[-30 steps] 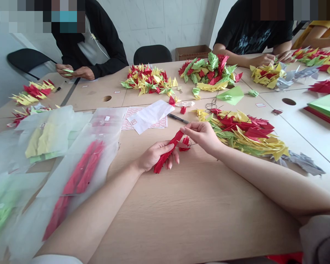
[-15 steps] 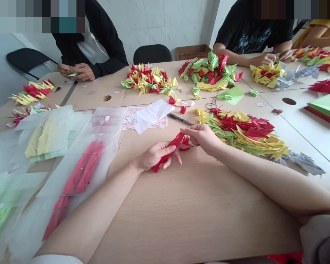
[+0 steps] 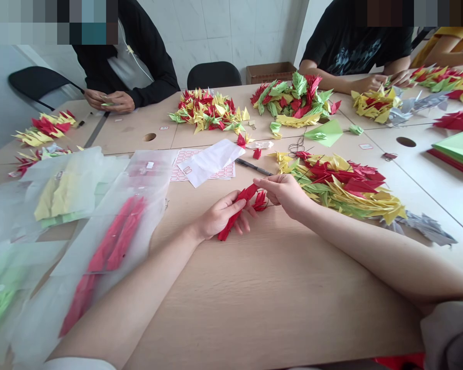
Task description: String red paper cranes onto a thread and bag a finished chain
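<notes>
My left hand [image 3: 216, 217] is closed on a strip of red folded paper [image 3: 248, 192], its thumb lying across the strip. The strip slants from lower left to upper right. My right hand [image 3: 287, 195] pinches at its upper end; a thin dark thread shows near those fingers. Below the right fingertips hangs a smaller red folded piece [image 3: 260, 201]. To the right of that hand lies a heap of strung folded paper cranes [image 3: 347, 180] in red, yellow and green, with grey-silver ones at its end.
Clear plastic bags [image 3: 139, 174] with red, yellow and green folded paper cover the left. A pen [image 3: 253, 167] and label sheets [image 3: 231, 172] lie ahead. More paper heaps [image 3: 208, 110] stand farther back. Across the table, a person in black [image 3: 150, 61] and another person [image 3: 355, 43] handle paper.
The red strip has shifted slightly to the right in my left hand, whose fingers have moved beneath it. My right hand has barely moved.
</notes>
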`<act>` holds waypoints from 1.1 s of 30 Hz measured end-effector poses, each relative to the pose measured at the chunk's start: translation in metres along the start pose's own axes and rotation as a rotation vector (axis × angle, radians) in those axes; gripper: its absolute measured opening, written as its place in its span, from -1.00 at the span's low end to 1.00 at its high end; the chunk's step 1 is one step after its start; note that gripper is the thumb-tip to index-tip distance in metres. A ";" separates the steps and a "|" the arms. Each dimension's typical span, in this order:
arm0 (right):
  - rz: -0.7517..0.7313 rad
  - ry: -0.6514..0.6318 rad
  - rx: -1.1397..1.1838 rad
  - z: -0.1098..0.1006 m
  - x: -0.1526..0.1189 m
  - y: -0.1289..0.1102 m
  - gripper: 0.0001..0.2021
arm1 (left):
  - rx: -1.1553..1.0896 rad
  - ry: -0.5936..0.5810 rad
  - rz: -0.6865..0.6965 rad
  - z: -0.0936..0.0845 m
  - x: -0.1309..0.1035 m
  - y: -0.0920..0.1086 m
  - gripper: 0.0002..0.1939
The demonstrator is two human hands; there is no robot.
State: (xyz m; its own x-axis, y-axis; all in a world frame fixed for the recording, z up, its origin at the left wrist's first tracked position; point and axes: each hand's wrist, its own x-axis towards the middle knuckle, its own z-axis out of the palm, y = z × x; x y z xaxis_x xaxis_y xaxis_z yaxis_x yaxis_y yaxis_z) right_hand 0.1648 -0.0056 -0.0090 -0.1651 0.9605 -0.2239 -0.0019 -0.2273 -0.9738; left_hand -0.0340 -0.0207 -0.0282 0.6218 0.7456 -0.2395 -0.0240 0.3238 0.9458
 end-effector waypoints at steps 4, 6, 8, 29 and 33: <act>-0.090 -0.145 -0.046 -0.002 -0.003 -0.006 -0.57 | -0.183 0.030 -0.056 -0.001 -0.001 0.003 -0.74; -0.172 -0.276 -0.083 -0.004 -0.004 -0.009 -0.54 | -0.248 0.002 -0.098 -0.003 -0.002 0.006 -0.75; -0.223 -0.378 -0.110 -0.005 -0.005 -0.010 -0.54 | -0.274 -0.035 -0.119 -0.005 -0.004 0.009 -0.76; -0.144 -0.354 -0.084 -0.002 -0.006 -0.005 -0.59 | -0.101 -0.091 -0.084 -0.003 -0.007 0.010 -0.81; -0.146 -0.366 -0.093 -0.002 -0.005 -0.003 -0.61 | -0.067 -0.072 -0.087 -0.001 -0.007 0.010 -0.80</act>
State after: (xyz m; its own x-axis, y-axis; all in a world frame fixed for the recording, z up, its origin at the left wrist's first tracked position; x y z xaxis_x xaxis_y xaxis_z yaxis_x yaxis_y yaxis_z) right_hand 0.1675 -0.0096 -0.0046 -0.5102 0.8572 -0.0703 0.0350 -0.0610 -0.9975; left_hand -0.0389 -0.0221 -0.0178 0.6784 0.6699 -0.3015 -0.0180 0.4254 0.9048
